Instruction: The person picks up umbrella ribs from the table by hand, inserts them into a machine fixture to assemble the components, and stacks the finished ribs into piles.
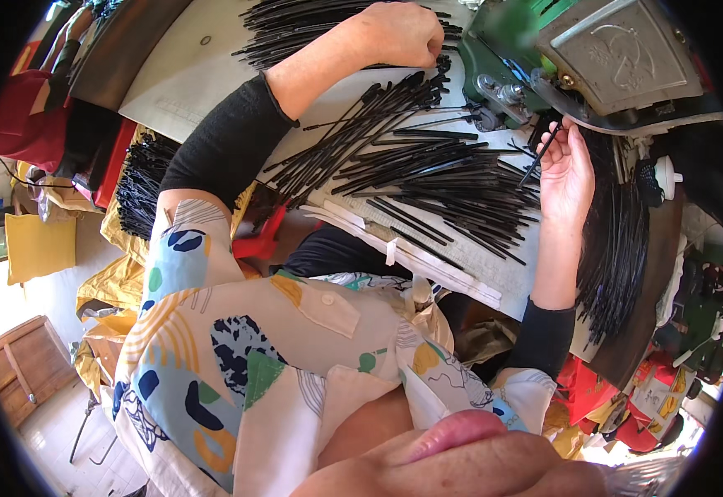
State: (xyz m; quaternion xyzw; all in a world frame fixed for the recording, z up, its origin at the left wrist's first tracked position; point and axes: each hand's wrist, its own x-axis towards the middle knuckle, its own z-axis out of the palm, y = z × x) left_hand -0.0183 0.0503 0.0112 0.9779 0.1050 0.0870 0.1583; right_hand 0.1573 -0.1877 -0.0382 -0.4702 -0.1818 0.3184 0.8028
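Note:
My left hand (403,35) is closed at the top of the table, above a pile of thin black strips (361,124) with small knobbed ends. Its fingertips face away, so whatever they pinch is hidden. Beside the green machine (494,83), my right hand (567,170) is turned palm up. Between its thumb and fingers it grips one black strip (541,154), which slants down to the left. More black strips (453,186) lie in a loose heap between my two arms. Another stack of black strips (295,33) lies beyond my left forearm.
The machine's grey metal cover (622,54) juts over the far right. Long black strips (618,257) hang in a bundle at the right, near a white knob (668,177). A bundle of black strips (142,186) stands left of the pale table (183,91). Another person's red garment (26,124) shows far left.

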